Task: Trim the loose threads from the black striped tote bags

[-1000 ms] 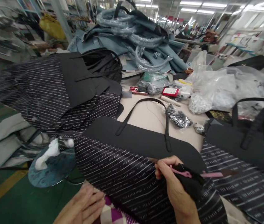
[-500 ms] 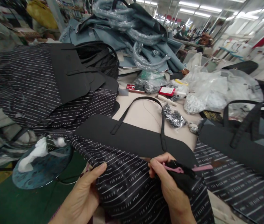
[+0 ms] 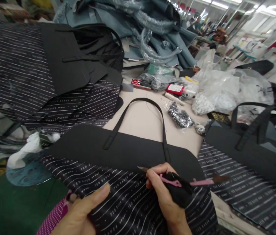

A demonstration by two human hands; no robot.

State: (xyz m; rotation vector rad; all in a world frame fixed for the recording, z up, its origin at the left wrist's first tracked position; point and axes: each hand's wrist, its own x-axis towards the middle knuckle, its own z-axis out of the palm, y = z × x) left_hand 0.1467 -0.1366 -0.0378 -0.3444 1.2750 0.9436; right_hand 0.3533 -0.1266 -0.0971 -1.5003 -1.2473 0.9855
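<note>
My right hand (image 3: 161, 187) is closed around a slim pointed tool (image 3: 142, 169). Its tip shows ahead of my fingers; pink and black parts stick out behind them, and its exact kind is unclear. That tip is just over the seam where a black panel (image 3: 84, 143) with a strap handle (image 3: 161, 112) meets striped, lettered lining fabric (image 3: 125, 195). At the lower left my left hand (image 3: 84, 209) grips the lining, thumb on top and the other fingers hidden beneath it.
Similar striped pieces (image 3: 18, 71) are piled at the left, and another with straps (image 3: 245, 156) lies at the right. Behind are a heap of blue bag parts (image 3: 98, 29), a red keypad phone (image 3: 140, 84), small black bagged pieces (image 3: 180, 115) and clear plastic bags (image 3: 235, 88). A blue stool (image 3: 27, 173) stands lower left.
The black panel and lining have shifted left and lie flatter. My right hand has moved left and slightly down along the seam with the tool. My left hand has shifted lower and keeps its grip.
</note>
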